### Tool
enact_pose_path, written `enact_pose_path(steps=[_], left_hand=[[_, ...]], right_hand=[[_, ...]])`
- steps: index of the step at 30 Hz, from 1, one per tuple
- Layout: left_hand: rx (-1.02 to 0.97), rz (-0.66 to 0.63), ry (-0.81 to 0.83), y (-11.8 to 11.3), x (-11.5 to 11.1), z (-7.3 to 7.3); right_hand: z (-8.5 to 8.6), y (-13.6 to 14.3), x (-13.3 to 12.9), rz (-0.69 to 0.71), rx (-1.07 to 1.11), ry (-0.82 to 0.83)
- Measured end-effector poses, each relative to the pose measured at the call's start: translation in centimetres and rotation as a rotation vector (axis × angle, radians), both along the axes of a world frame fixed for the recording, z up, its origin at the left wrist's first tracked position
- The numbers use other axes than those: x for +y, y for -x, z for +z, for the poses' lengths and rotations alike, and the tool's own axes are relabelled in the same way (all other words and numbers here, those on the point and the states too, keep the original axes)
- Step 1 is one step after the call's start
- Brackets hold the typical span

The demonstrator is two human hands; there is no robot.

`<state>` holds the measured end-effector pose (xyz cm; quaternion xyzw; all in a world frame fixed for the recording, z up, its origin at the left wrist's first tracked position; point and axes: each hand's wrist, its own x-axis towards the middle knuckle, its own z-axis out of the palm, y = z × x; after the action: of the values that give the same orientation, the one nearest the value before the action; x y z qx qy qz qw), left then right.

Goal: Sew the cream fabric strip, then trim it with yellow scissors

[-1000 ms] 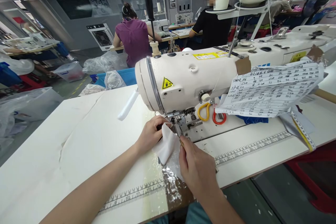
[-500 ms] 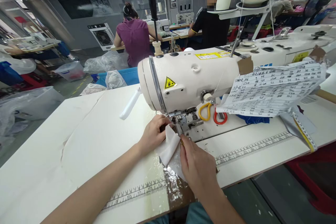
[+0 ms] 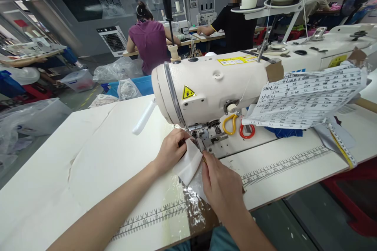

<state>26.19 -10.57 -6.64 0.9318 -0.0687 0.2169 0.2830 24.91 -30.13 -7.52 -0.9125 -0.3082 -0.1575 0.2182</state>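
Note:
A small piece of white fabric point(image 3: 190, 160) lies folded under the needle area of a white sewing machine point(image 3: 203, 90). My left hand point(image 3: 172, 149) is closed on the fabric's left edge, close beside the presser foot, with its fingertips partly hidden under the machine head. On the right side, my right hand point(image 3: 220, 182) pinches the fabric's near edge between thumb and forefinger. A bit of something yellowish shows at those fingertips, too small to name. The needle itself cannot be made out.
Yellow-handled scissors point(image 3: 229, 124) and a red-handled tool point(image 3: 246, 130) lie behind the needle area. A handwritten paper sheet point(image 3: 306, 100) leans at the right, near a tape measure point(image 3: 341, 147). Printed rulers point(image 3: 282, 166) run along the table's front. Two people sit at machines ahead.
The white fabric has flattened and spread slightly to the left between my hands. Both hands stay almost in place. A co-worker in black has stretched an arm out over their table.

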Motion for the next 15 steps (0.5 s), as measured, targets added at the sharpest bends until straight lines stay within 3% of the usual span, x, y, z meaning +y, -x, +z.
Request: enact_pose_path(steps=[9,12,15], left_hand=[[-0.191,-0.161,-0.194,-0.1,0.5,-0.5],[-0.11,-0.234,-0.265,0.3,0.7,0.4],[0.014,-0.305,-0.348,0.9,0.6,1.8]], right_hand=[[0.0,-0.1,0.6,-0.036,-0.097,0.028],[0.0,0.9,-0.3,-0.039,-0.121,-0.024],[-0.2,3.1,-2.5,0.033,-0.012,-0.16]])
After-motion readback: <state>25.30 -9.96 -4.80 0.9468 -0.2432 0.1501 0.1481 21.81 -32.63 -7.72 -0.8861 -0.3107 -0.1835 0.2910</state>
